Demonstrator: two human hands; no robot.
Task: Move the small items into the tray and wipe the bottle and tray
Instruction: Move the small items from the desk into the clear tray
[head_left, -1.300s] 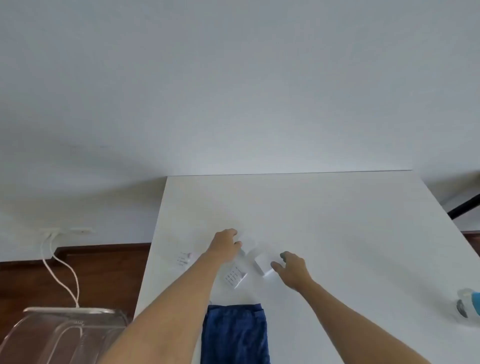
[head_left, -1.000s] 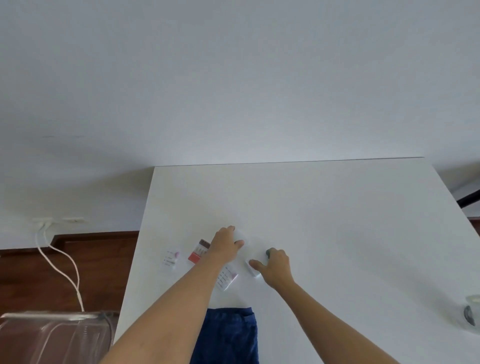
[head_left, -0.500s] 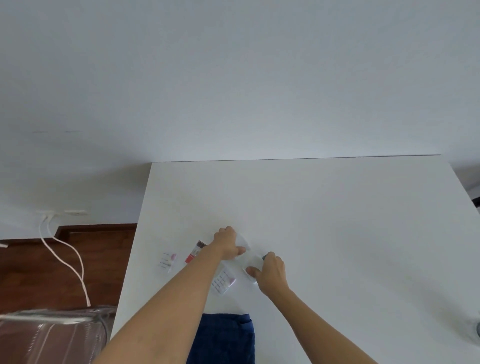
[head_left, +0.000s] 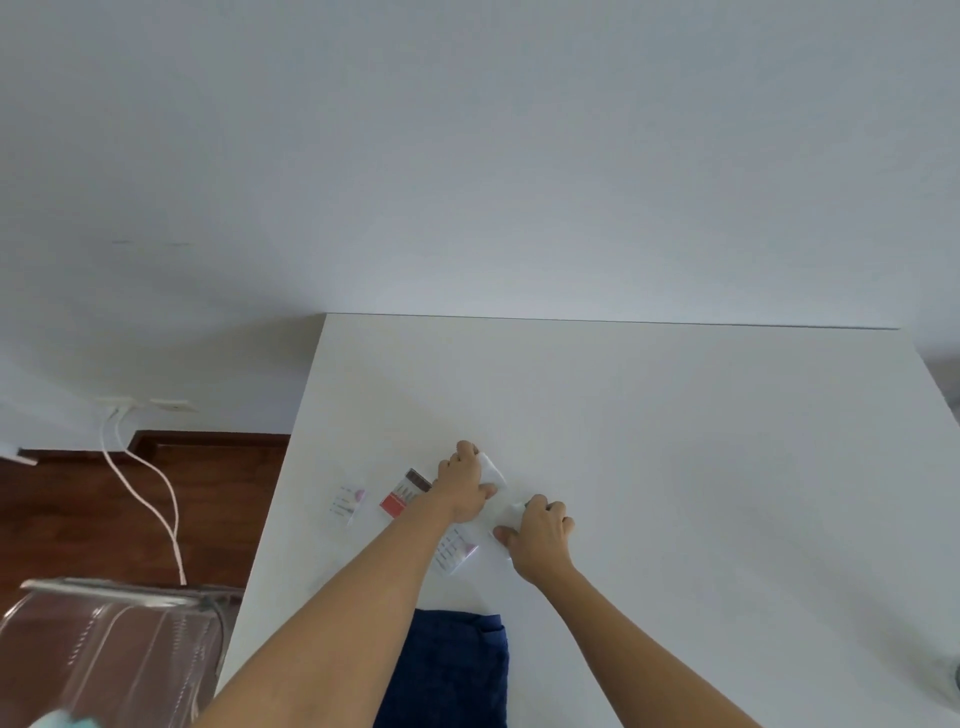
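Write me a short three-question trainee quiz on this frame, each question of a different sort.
1. True or false: the blue cloth lies on the white table at its near edge, between the person's forearms.
2. Multiple choice: which packet lies farthest to the left on the table? A) the packet with the red label B) the small clear packet with pink marks C) the white packet at the left hand
3. Fill in: the right hand closes its grip on a small ____ item.

Key: 1 true; 2 B; 3 white. The clear container sits off the table to the left.
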